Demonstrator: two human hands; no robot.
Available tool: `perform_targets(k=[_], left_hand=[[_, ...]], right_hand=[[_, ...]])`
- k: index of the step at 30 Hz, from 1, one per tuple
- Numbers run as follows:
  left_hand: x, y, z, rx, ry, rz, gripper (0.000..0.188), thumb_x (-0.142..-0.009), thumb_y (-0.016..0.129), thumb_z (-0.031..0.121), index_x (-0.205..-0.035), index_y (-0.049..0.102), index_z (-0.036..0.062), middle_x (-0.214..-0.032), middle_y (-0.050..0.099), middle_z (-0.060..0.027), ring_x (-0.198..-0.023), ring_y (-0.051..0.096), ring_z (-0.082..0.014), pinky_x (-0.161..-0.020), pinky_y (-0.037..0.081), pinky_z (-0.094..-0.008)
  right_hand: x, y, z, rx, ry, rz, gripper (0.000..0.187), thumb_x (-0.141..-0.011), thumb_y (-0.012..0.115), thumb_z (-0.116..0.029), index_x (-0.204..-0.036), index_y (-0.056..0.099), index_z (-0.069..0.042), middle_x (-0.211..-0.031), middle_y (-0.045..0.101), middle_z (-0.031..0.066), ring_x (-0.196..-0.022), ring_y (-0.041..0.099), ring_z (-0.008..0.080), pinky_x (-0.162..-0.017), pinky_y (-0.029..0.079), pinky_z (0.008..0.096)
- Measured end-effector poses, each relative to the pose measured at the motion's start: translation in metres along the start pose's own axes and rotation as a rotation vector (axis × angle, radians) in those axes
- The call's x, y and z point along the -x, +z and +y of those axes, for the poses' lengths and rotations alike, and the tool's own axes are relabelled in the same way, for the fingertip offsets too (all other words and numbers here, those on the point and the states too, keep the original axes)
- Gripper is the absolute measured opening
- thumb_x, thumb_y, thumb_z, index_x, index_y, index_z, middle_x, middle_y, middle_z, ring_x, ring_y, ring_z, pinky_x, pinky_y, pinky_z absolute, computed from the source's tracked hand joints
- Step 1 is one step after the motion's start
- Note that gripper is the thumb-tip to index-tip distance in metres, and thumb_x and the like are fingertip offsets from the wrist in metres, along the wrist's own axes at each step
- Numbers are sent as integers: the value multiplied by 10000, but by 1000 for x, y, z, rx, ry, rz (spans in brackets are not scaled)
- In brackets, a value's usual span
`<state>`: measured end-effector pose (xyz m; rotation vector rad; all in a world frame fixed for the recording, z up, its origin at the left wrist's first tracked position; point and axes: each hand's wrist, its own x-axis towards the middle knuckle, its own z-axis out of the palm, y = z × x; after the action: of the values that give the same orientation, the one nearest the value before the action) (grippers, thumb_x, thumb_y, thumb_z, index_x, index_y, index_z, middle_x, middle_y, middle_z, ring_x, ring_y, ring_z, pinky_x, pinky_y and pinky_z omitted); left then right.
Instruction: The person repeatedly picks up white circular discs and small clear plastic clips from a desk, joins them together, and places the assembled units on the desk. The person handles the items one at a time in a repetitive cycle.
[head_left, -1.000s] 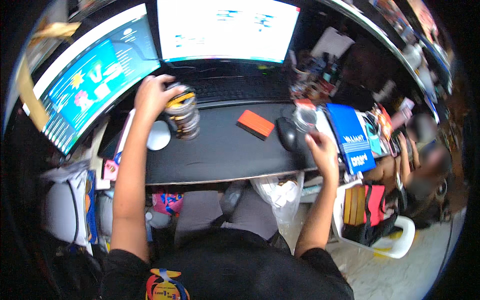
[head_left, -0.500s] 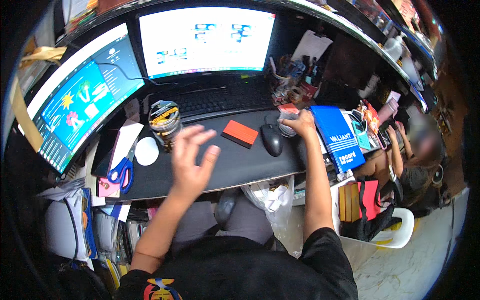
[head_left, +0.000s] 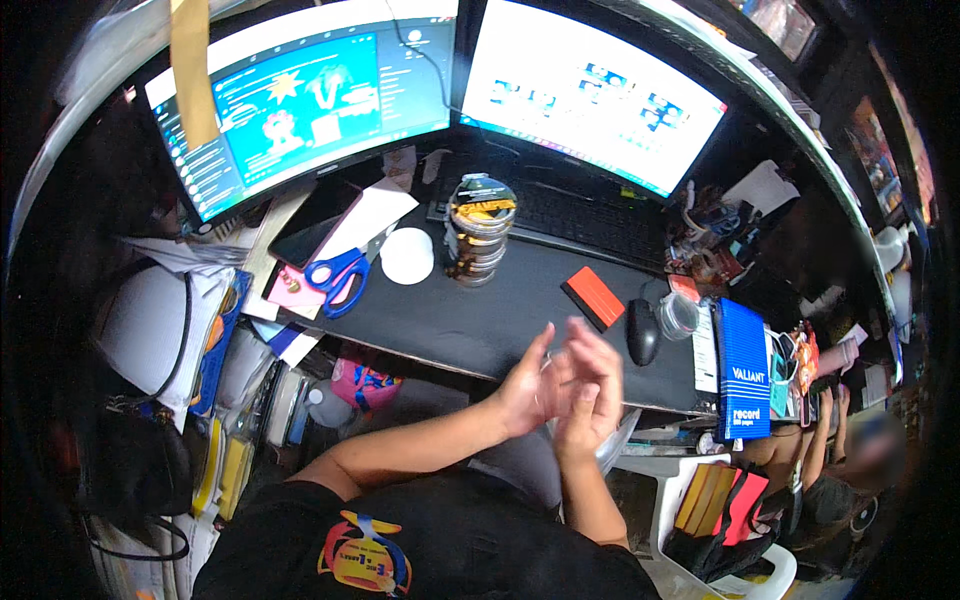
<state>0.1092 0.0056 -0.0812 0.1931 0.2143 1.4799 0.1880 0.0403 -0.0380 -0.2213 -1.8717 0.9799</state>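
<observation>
Left hand (head_left: 525, 394) and right hand (head_left: 590, 422) close together, nearer body than black mouse (head_left: 643, 335). Grips loosely spread, nothing visible held; contact unclear. Judgement: relaxed fingers, clear of mouse, suit this hand-to-hand step. Red squeegee (head_left: 597, 296) flat, just left of mouse; long axis far-left to near-right, black edge (head_left: 583, 310) facing near-left.

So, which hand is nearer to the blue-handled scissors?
The left hand. It is to the right of the blue-handled scissors and closer to the body; the right hand is farther right still, beside the left one.
</observation>
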Motion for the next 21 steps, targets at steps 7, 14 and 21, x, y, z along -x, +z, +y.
perform_targets(k=[7,14,21], left_hand=[[100,-21,63,-293,349,385,687,-899,324,551,-1329,431,26,-1276,524,-197,-1154,542,-332,-946,450,-530],[186,-18,124,-200,469,608,548,-951,327,489,-1305,426,84,-1317,480,-257,-1184,514,-373,-929,440,-507],[176,-28,140,-67,493,550,574,-940,357,500,-1336,394,86,-1360,421,-298,-1224,470,-435,-978,400,-539]], right_hand=[[-48,105,28,-348,-50,-421,226,-964,464,-123,-1047,595,41,-1187,574,200,-1158,542,305,-994,417,405],[-70,189,89,713,-126,-678,380,-866,569,-187,-1112,542,101,-1193,529,329,-1171,496,452,-1015,405,434],[-59,193,97,715,-313,-643,193,-805,511,-84,-922,585,51,-950,627,236,-894,628,361,-803,528,401]])
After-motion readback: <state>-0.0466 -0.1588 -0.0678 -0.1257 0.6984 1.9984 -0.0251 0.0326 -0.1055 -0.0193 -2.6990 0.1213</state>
